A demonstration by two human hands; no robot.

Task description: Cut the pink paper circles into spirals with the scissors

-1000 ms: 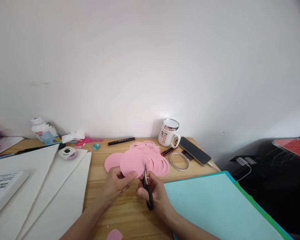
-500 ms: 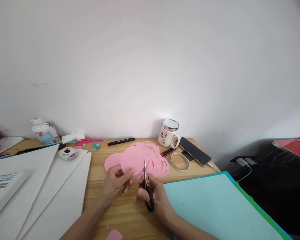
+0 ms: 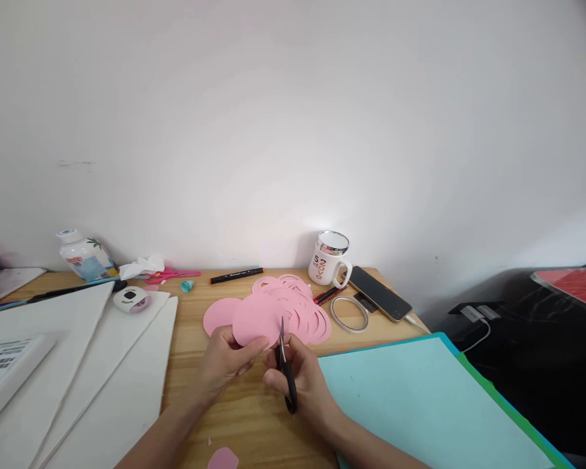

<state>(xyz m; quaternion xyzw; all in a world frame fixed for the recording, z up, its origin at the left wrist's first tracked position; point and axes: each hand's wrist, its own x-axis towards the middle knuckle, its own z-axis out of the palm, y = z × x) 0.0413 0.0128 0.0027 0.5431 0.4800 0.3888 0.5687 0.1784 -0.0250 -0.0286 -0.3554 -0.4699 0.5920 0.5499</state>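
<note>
Between thumb and fingers, my left hand [image 3: 228,357] pinches the lower edge of a round pink paper disc [image 3: 256,319]. My right hand [image 3: 300,371] is closed around the black handles of a pair of scissors [image 3: 288,378], blades pointing up and away from me. The blades meet the right edge of the disc; whether they are cutting into it I cannot tell. Behind the disc lies a pile of cut pink paper pieces [image 3: 315,322], many with curved slits. Another round pink paper piece [image 3: 217,314] shows to the left of the held one.
At the back stand a white mug [image 3: 326,264] and a black marker [image 3: 237,276]. A phone [image 3: 381,293] and a ring-shaped roll [image 3: 349,314] lie at right, near a light blue board [image 3: 400,391]. White boards [image 3: 137,378] cover the left. A pink scrap [image 3: 223,458] lies in front.
My left hand and the pink disc have shifted slightly left and down. The scissors have moved a little left and look more upright, staying at the disc's right edge.
</note>
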